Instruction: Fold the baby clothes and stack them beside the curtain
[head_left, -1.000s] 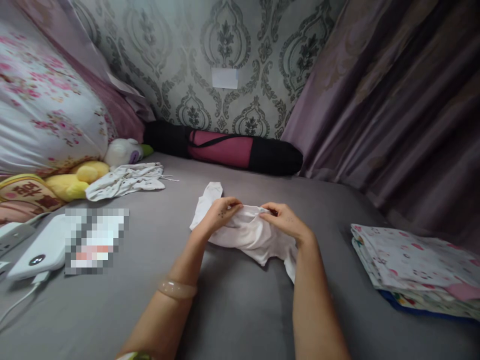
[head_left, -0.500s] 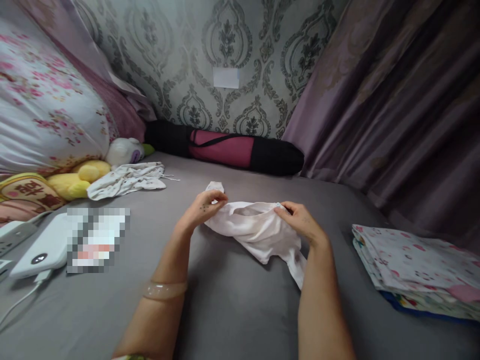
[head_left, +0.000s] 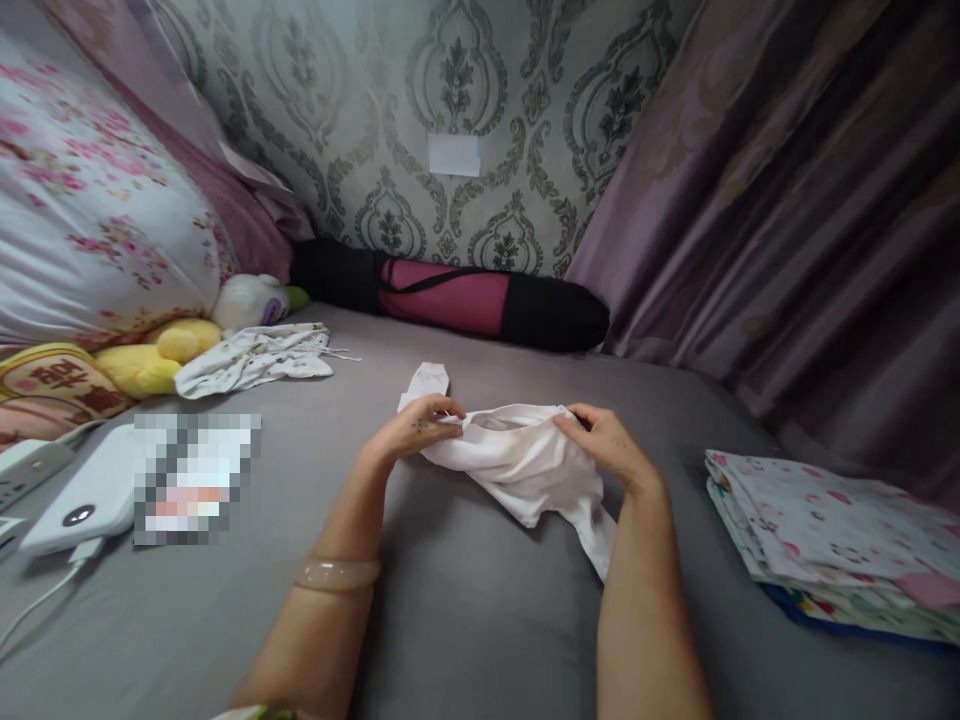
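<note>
A small white garment (head_left: 525,465) with a sleeve-like part at each side lies on the grey bed sheet (head_left: 480,620). My left hand (head_left: 424,425) pinches the left end of its upper opening between thumb and fingers. At the opening's right end, beside a small pale snap or button, my right hand (head_left: 596,440) grips the edge. One narrow part of the garment points away behind my left hand, and another hangs toward me, partly behind my right forearm. The opening between my hands gapes slightly.
Folded printed cloths (head_left: 832,520) are stacked at the right. On the left lie a white power bank (head_left: 90,500) with a cable, a blurred-out flat object (head_left: 199,480), a crumpled spotted cloth (head_left: 259,360) and plush toys (head_left: 161,355). A black-and-maroon long bag (head_left: 442,298) lines the wall.
My left hand has shifted slightly right along the garment's edge, and more of the far narrow part shows behind it. My right hand keeps its grip, barely moved.
</note>
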